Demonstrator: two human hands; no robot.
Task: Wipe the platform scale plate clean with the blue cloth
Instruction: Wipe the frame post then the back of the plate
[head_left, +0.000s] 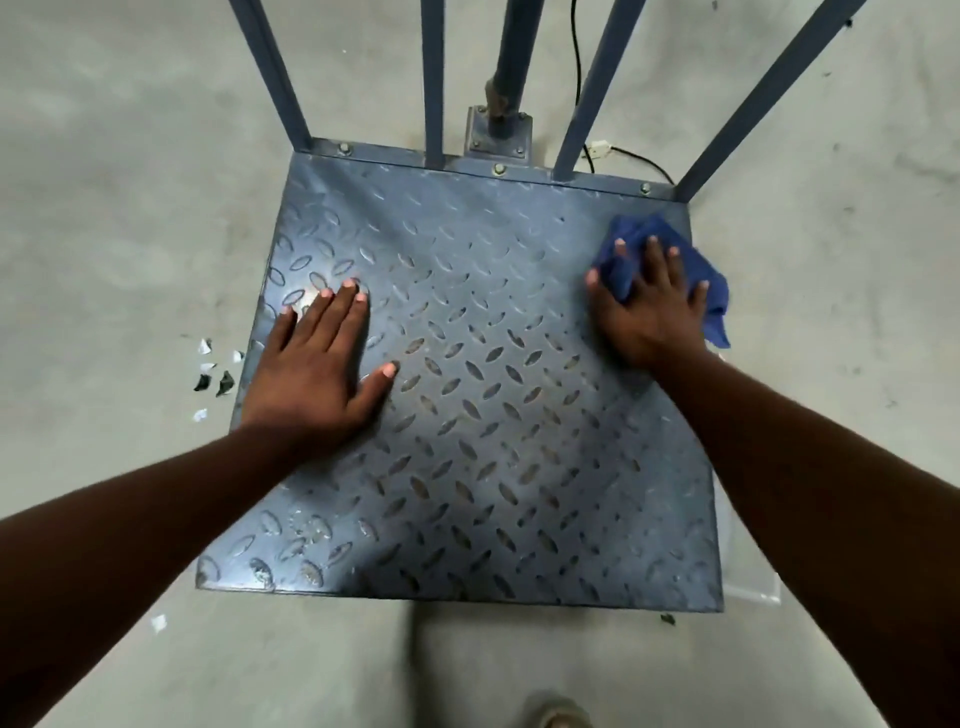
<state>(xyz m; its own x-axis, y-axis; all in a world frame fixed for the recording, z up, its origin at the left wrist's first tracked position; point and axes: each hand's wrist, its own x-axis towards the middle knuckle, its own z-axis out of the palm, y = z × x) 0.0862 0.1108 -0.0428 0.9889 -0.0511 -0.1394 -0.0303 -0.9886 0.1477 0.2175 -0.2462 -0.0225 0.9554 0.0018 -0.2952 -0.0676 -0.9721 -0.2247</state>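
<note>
The platform scale plate (483, 395) is a blue-grey steel sheet with a raised diamond tread, lying flat on the floor. My left hand (317, 364) rests flat on its left side, fingers spread, holding nothing. My right hand (649, 306) presses on the crumpled blue cloth (670, 249) near the plate's far right corner. The cloth bunches under my fingers and hangs slightly past the plate's right edge.
Blue metal rails (587, 88) and a central post (511, 67) rise from the plate's far edge. A black cable (639, 158) runs behind it. Small scraps of torn paper (213, 371) lie on the concrete floor (130, 208) to the left. A shoe tip (553, 714) shows at the bottom.
</note>
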